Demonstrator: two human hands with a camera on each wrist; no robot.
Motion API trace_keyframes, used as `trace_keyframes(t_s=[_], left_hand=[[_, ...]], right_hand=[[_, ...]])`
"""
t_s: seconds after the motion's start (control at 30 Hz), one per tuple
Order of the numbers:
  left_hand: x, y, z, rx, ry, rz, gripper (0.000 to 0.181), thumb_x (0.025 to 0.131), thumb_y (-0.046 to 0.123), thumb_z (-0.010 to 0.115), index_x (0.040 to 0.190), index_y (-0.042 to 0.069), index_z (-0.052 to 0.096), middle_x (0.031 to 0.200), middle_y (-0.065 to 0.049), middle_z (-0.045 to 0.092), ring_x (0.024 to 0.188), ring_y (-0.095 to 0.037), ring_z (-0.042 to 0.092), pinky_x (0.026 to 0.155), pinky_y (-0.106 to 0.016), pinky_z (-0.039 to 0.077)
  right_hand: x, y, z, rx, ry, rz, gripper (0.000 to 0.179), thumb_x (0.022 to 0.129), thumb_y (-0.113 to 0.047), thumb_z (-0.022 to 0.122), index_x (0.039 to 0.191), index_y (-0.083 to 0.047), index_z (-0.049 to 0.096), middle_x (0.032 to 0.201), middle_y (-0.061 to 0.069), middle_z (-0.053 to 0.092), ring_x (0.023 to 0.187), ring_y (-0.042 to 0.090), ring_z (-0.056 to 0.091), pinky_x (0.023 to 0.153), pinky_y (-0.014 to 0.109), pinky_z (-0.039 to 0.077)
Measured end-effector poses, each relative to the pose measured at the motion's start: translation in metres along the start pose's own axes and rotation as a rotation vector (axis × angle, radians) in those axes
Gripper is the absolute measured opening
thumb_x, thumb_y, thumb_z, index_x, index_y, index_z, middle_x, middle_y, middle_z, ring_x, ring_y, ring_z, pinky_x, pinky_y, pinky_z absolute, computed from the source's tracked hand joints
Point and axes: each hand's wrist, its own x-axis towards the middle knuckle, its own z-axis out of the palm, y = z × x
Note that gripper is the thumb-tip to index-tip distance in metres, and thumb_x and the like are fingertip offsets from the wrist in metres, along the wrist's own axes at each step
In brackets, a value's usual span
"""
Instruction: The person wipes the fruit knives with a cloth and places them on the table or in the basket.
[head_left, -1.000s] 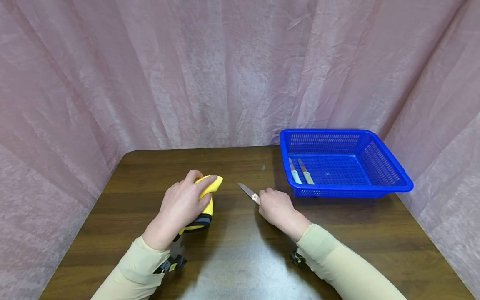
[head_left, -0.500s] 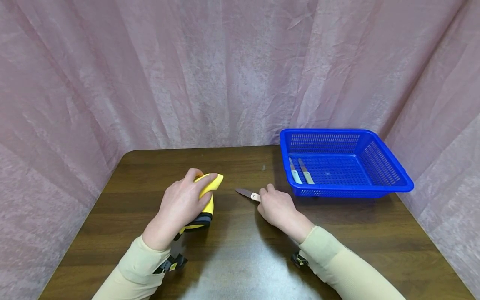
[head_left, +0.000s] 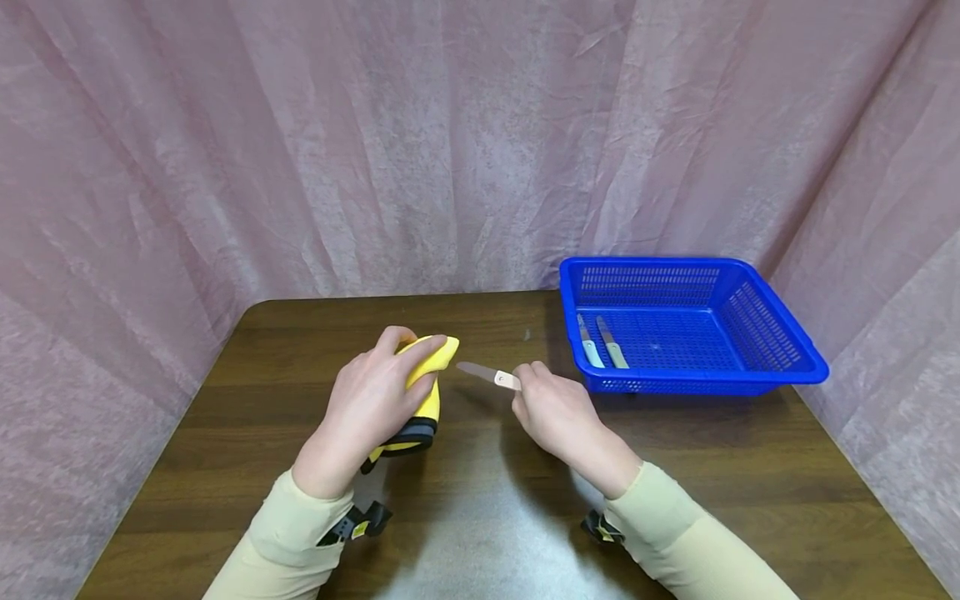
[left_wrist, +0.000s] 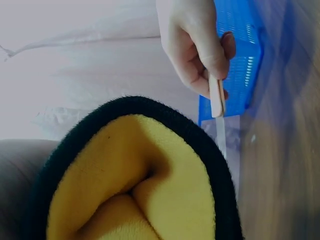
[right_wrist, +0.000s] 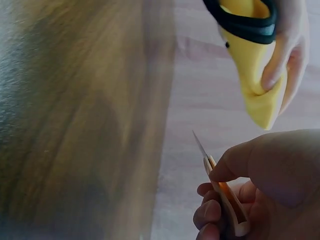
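My left hand (head_left: 371, 400) grips a folded yellow cloth (head_left: 426, 406) with a black and grey border, held above the table. In the left wrist view the cloth (left_wrist: 175, 175) hangs as a loose fold, its dark edge curving round. My right hand (head_left: 558, 412) holds a small folding knife (head_left: 507, 380) by its pale handle, the blade (head_left: 476, 370) pointing left at the cloth. A small gap parts the blade tip from the cloth. In the right wrist view the thumb presses on the handle (right_wrist: 227, 202), which has an open slot along it.
A blue plastic basket (head_left: 693, 382) stands at the back right of the wooden table (head_left: 465, 533). Two knives lie inside at its left: one with a light blue handle (head_left: 592, 353), one with a greenish handle (head_left: 617, 355). A pink curtain (head_left: 450, 150) hangs behind.
Both hands have risen slightly. The cloth has moved a little right and away from me; the knife has swung flatter and its blade has come closer to the cloth.
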Motion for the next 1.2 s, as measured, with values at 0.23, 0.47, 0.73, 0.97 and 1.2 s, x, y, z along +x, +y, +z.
trace_keyframes(t_s=[0.23, 0.47, 0.73, 0.97, 1.2], left_hand=[[0.0, 0.008, -0.001, -0.002, 0.014, 0.008, 0.051, 0.097, 0.02, 0.08, 0.146, 0.033, 0.073, 0.133, -0.012, 0.064, 0.065, -0.033, 0.058, 0.06, -0.05, 0.053], [0.006, 0.017, -0.007, -0.012, 0.064, 0.036, 0.051, 0.098, 0.021, 0.081, 0.146, 0.033, 0.073, 0.132, -0.012, 0.064, 0.061, -0.032, 0.057, 0.056, -0.048, 0.051], [0.014, 0.03, -0.01, -0.008, 0.116, 0.066, 0.046, 0.094, 0.017, 0.084, 0.138, 0.028, 0.077, 0.129, -0.012, 0.065, 0.062, -0.034, 0.058, 0.056, -0.049, 0.052], [0.017, 0.036, -0.012, 0.025, 0.131, 0.081, 0.047, 0.092, 0.013, 0.084, 0.136, 0.028, 0.078, 0.129, -0.013, 0.065, 0.07, -0.034, 0.062, 0.062, -0.048, 0.053], [0.02, 0.04, -0.015, 0.039, 0.109, 0.099, 0.051, 0.091, 0.011, 0.083, 0.139, 0.029, 0.078, 0.131, -0.014, 0.065, 0.075, -0.032, 0.065, 0.065, -0.046, 0.052]], right_hand=[[0.002, 0.0, -0.016, 0.036, 0.028, 0.008, 0.013, 0.092, -0.006, 0.077, 0.103, -0.001, 0.071, 0.082, 0.008, 0.061, 0.058, 0.025, 0.06, 0.05, 0.043, 0.052], [0.007, 0.0, -0.028, 0.07, 0.009, 0.055, 0.013, 0.096, -0.009, 0.076, 0.107, -0.003, 0.074, 0.087, 0.007, 0.065, 0.064, 0.024, 0.064, 0.053, 0.044, 0.053], [0.011, -0.001, -0.033, 0.111, 0.017, 0.085, 0.013, 0.097, -0.011, 0.075, 0.108, -0.006, 0.076, 0.088, 0.004, 0.066, 0.065, 0.022, 0.063, 0.054, 0.043, 0.052], [0.016, -0.005, -0.04, 0.157, 0.01, 0.094, 0.013, 0.097, -0.011, 0.073, 0.109, -0.007, 0.077, 0.09, 0.003, 0.068, 0.066, 0.02, 0.061, 0.054, 0.041, 0.05], [0.02, -0.007, -0.049, 0.177, 0.013, 0.121, 0.015, 0.099, -0.012, 0.071, 0.112, -0.008, 0.078, 0.09, 0.002, 0.068, 0.068, 0.019, 0.06, 0.055, 0.04, 0.05]])
